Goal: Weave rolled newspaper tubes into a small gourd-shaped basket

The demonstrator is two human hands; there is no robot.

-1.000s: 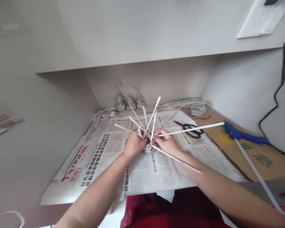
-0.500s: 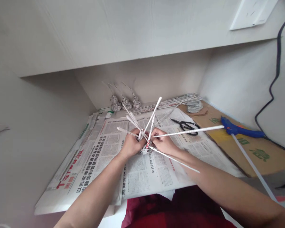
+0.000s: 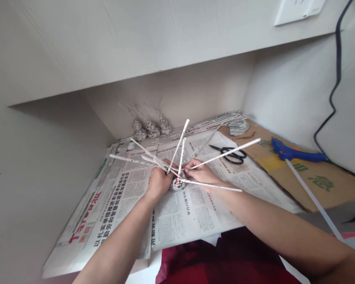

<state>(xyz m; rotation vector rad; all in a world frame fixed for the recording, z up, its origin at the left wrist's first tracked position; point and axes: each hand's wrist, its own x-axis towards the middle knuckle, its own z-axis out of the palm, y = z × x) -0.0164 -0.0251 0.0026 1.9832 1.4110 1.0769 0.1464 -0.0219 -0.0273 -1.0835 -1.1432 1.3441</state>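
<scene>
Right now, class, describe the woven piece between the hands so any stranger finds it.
On the spread newspaper, look between the left hand and the right hand. The woven piece there bristles with pale paper sticks fanning outward, unlike the three gourd-shaped pieces behind.

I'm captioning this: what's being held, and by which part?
The left grip appears to hold the round, greyish woven paper piece at its left side; the right grip pinches a long, white rolled paper stick near its inner end.

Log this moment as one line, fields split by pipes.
left hand: gripping woven paper piece | right hand: pinching paper stick | scissors: on newspaper | blue glue gun: on cardboard
</scene>
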